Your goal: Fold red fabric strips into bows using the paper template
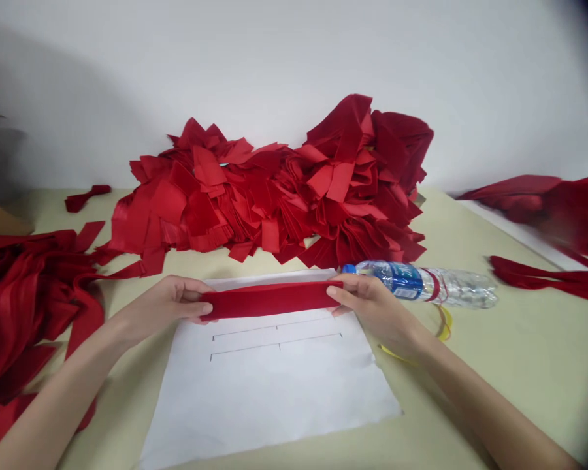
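Note:
A strip of red velvet ribbon is stretched level between my hands, just above a white paper sheet. My left hand pinches its left end between thumb and fingers. My right hand pinches the right end, close to a crushed plastic water bottle with a blue label. Two long parallel pencil lines with short end ticks are drawn on the paper, just below the strip.
A large heap of cut red ribbon pieces lies against the white wall. Red fabric lengths spread along the left, and more at the right. A yellow band lies on the beige table.

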`<state>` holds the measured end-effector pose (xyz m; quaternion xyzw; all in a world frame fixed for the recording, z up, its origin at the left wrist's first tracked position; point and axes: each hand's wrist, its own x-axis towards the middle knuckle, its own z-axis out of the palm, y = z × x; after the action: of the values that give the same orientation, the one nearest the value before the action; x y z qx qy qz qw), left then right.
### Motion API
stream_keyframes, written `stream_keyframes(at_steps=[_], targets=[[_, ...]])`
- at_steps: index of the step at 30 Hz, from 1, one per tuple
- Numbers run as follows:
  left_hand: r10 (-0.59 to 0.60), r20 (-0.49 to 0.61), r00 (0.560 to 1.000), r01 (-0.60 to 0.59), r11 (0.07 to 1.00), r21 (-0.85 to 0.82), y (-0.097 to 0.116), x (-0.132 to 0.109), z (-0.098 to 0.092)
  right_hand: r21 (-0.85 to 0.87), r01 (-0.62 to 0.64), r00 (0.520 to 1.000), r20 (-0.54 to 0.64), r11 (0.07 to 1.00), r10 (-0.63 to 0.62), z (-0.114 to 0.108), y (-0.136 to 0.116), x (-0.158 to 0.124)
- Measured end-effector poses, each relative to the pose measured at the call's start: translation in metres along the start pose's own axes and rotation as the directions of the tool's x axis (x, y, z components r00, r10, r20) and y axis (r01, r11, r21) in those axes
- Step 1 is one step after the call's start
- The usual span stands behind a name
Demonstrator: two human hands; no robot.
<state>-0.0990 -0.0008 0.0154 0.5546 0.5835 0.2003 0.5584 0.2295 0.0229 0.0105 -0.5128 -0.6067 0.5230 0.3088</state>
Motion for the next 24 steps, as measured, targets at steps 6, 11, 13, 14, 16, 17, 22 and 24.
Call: stream_keyframes(at_steps=[6, 11, 13, 14, 16, 17, 22, 24], targets=[[0.031, -0.006, 1.0, -0.031, 0.997, -0.066, -0.0001, 0.0018, 0.005, 0.002, -0.055, 0.994, -0.092, 0.999, 0.055, -0.0039, 0.0015, 0.0031], [0.036, -0.039, 0.999, -0.038, 0.999, -0.036, -0.0007, 0.0011, 0.0057, 0.034, -0.042, 0.994, -0.097, 0.999, 0.045, -0.0046, -0.0007, 0.0046], [0.026, -0.051, 0.998, -0.027, 0.999, -0.017, -0.0012, 0.0011, 0.0054, 0.041, -0.053, 0.993, -0.099, 0.998, 0.057, -0.0042, -0.0017, 0.0046], [0.022, -0.05, 0.999, -0.023, 1.0, -0.018, -0.0016, 0.0013, 0.0053, 0.044, -0.06, 0.993, -0.103, 0.997, 0.064, -0.0039, -0.0019, 0.0046], [0.017, -0.036, 0.999, -0.018, 0.999, -0.035, -0.0028, 0.0019, 0.0052, 0.046, -0.067, 0.991, -0.116, 0.997, 0.072, -0.0037, -0.0016, 0.0048], [0.015, -0.039, 0.999, -0.017, 0.999, -0.046, -0.0036, 0.0022, 0.0052, 0.047, -0.068, 0.99, -0.123, 0.997, 0.074, -0.0037, -0.0011, 0.0051], [-0.01, -0.094, 0.996, 0.004, 0.998, -0.066, -0.0061, 0.0026, 0.0064, 0.07, -0.057, 0.994, -0.093, 0.996, 0.064, -0.004, 0.001, 0.007], [-0.028, -0.101, 0.995, 0.022, 0.998, -0.061, -0.0063, 0.0026, 0.0069, 0.073, -0.043, 0.995, -0.091, 0.996, 0.05, -0.0038, 0.0003, 0.0068]])
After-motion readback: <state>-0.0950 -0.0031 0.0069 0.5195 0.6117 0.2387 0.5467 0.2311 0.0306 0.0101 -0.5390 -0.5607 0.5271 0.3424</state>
